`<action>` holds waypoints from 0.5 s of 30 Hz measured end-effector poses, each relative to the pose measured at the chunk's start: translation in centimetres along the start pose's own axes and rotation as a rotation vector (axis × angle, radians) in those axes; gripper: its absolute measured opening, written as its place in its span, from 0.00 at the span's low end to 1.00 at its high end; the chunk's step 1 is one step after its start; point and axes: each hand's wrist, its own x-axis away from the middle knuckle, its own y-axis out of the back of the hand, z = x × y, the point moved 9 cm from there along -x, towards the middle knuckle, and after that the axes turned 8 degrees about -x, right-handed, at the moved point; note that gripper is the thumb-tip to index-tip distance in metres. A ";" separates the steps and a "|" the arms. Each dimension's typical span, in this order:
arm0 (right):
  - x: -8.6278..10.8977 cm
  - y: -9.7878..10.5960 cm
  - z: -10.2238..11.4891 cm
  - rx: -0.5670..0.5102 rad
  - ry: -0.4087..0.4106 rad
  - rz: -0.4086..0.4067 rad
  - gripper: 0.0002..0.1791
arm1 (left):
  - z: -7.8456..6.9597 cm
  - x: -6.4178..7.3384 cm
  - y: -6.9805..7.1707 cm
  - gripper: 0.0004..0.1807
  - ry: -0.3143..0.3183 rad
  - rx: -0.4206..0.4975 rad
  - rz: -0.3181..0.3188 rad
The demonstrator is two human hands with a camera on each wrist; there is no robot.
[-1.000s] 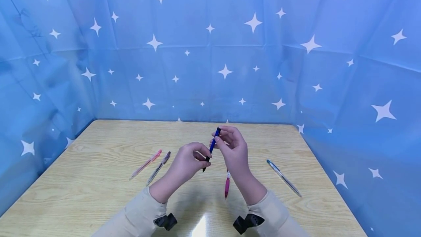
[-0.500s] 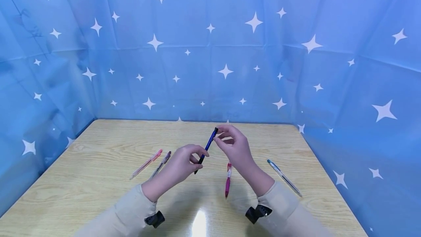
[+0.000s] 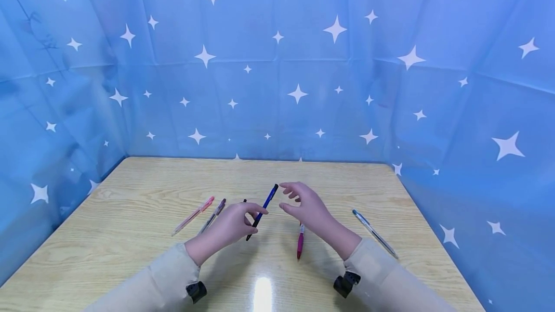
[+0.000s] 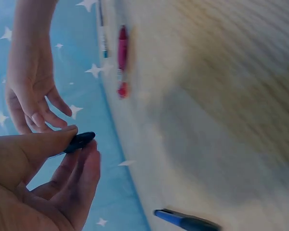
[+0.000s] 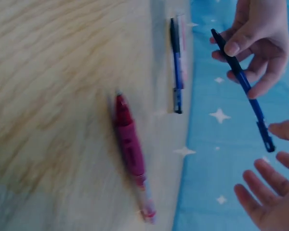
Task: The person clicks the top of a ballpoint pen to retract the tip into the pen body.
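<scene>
My left hand (image 3: 231,224) pinches a blue pen (image 3: 270,197) with black ends between thumb and fingers, above the table. The pen slants, its clip end up and to the right. My right hand (image 3: 310,207) is just right of that upper end, fingers spread apart and holding nothing. In the right wrist view a narrow gap seems to lie between the right fingers and the held pen (image 5: 253,98). A second blue pen (image 5: 177,67) lies on the table, mostly hidden behind the left hand in the head view.
On the wooden table (image 3: 151,187), a pink pen (image 3: 192,216) and a dark-capped clear pen (image 3: 213,215) lie left. A magenta pen (image 3: 300,244) rests below the right hand, and a clear pen with a blue end (image 3: 375,234) farther right. A starry blue curtain (image 3: 260,85) surrounds the table.
The right hand has let go of the pen's upper end and its fingers have spread. My left hand has carried the pen left and down. The second blue pen's tip now shows.
</scene>
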 end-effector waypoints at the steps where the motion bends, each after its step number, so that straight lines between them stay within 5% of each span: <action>1: 0.0 -0.2 -0.3 0.013 -0.009 0.015 0.26 | 0.3 -0.1 -0.3 0.24 0.005 -0.009 0.011; 15: 1.1 -2.5 -2.4 0.200 -0.037 0.191 0.26 | 4.0 -0.9 -2.5 0.22 0.119 -0.053 0.088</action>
